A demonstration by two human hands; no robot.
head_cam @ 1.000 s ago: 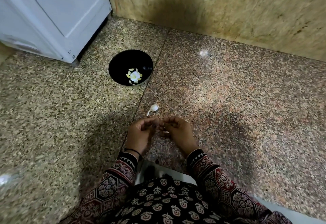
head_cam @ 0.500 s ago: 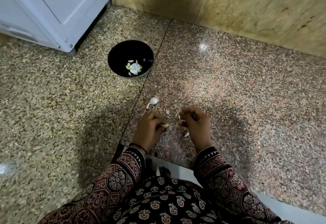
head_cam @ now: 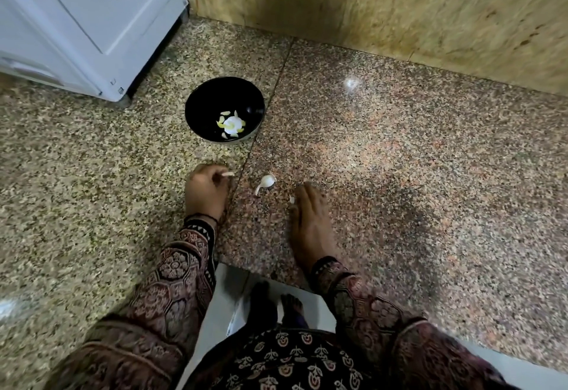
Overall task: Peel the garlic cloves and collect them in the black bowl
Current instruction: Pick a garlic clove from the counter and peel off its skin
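The black bowl (head_cam: 196,113) stands on the granite counter and holds several peeled garlic cloves (head_cam: 231,124). My left hand (head_cam: 205,190) is below the bowl, fingers curled, pinching a small peeled clove (head_cam: 226,174) at its tips. One unpeeled garlic clove (head_cam: 266,181) lies on the counter between my hands. My right hand (head_cam: 310,220) lies on the counter with fingers stretched forward, and a scrap of garlic skin (head_cam: 292,199) sits at its fingertips.
A white appliance (head_cam: 83,21) stands at the back left, close to the bowl. A yellowish wall (head_cam: 399,5) runs along the back. The counter's front edge (head_cam: 264,273) is just behind my wrists, with my feet on the floor below.
My hands have parted. The left hand moved left and forward toward the bowl with the clove. The right hand flattened onto the counter.
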